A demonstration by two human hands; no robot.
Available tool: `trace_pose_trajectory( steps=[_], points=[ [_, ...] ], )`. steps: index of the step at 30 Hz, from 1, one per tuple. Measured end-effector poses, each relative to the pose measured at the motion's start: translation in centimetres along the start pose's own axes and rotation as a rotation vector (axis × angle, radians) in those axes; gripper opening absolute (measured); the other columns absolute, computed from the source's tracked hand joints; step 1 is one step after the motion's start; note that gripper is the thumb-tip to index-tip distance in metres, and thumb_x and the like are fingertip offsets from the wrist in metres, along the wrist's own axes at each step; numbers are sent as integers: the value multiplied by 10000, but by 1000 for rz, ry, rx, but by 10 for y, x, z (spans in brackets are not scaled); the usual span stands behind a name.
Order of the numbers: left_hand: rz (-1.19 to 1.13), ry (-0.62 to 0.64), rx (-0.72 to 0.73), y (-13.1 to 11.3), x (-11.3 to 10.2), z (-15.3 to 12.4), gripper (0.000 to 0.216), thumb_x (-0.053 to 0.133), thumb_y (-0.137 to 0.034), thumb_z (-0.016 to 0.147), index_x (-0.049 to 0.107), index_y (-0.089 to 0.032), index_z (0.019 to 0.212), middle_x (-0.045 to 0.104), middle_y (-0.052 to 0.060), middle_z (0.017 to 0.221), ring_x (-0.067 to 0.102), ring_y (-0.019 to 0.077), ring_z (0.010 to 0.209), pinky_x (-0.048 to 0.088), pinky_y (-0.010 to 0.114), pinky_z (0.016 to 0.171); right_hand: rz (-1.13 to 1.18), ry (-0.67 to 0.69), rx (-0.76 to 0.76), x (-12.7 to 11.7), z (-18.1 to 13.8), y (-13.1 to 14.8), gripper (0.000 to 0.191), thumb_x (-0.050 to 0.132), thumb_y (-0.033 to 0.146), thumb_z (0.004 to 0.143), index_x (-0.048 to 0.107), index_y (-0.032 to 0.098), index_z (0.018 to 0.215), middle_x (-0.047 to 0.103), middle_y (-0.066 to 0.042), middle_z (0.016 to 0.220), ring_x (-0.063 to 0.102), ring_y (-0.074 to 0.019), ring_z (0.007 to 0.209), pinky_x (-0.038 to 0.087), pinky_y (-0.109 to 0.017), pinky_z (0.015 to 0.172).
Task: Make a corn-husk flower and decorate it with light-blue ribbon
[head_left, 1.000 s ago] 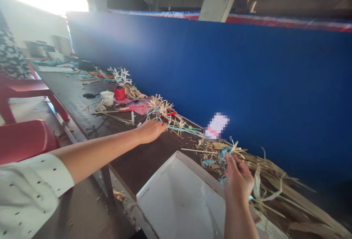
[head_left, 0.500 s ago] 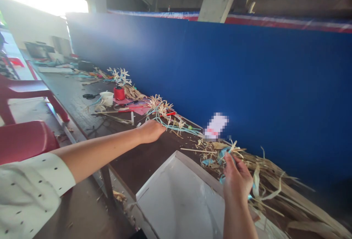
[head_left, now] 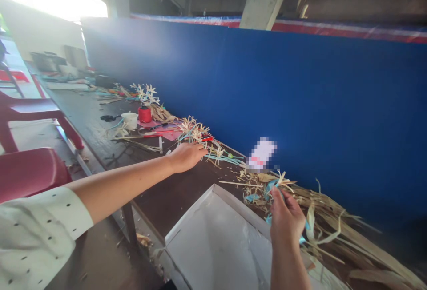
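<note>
And it's the left hand (head_left: 187, 156) on the move, sliding forward from half a second ago, its fingertips now farther out, right at the blue-stemmed flowers (head_left: 218, 152) lying on the table (head_left: 196, 183). The right hand (head_left: 287, 223) drifts only a touch leftward, its pale flower (head_left: 284, 179) coming along with it. The left grip is curled, fingertips turned down, and whether it has hold of a stem, one cannot tell from here. On the right, the grip is a pinch: thumb and fingers together at the base of that pale flower.

Over to the containers! The white cup (head_left: 129, 121) stands upright, its contents too small to make out, a red cylinder (head_left: 144, 114) just beyond it. Up front lies the shallow white tray (head_left: 216, 236), its pale floor facing up, the right forearm crossing its side.

And the flower itself: just above the right fingertips, at the near end of the dry husks (head_left: 320, 201), petals spreading up and to the right, its long axis slanting away from the person. The blue stems by the left hand run off rightward, nearly flat along the table.
</note>
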State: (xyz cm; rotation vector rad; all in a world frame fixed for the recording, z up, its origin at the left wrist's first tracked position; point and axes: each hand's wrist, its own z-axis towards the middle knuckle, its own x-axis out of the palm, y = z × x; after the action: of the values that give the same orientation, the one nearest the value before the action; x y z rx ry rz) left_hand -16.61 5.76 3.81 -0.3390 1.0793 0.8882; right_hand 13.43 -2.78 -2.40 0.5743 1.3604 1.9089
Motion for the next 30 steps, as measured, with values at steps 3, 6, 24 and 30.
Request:
trace_pose_trajectory(
  steps=[3,6,24,30],
  points=[
    [-96,-106,-21,-9,-12,10,271,390,-206,836,645,-216,927,617,38,806,541,139,781,390,256,657,21,17,40,1,-3,6,478,664,525,615,671,144,902,570,12,557,423,-96,441,332,-225,410],
    [-261,-178,-73,-24,-28,24,277,401,-256,836,669,-218,889,638,40,817,538,139,807,385,268,694,98,38,146,2,-6,14,427,700,481,601,667,150,869,482,49,470,356,-73,404,284,-205,370],
    [-1799,293,-423,-172,-8,68,326,626,-354,682,656,-126,913,589,30,647,502,88,576,332,199,485,663,117,378,-12,8,19,261,756,275,564,612,165,753,567,33,701,295,-5,421,250,-141,344],
    [-2056,276,-580,-189,33,62,395,678,-409,633,664,-148,929,577,5,647,450,48,524,289,173,472,650,88,360,-12,8,18,301,756,267,540,604,153,773,567,31,687,293,-12,424,240,-144,345]
  ],
)
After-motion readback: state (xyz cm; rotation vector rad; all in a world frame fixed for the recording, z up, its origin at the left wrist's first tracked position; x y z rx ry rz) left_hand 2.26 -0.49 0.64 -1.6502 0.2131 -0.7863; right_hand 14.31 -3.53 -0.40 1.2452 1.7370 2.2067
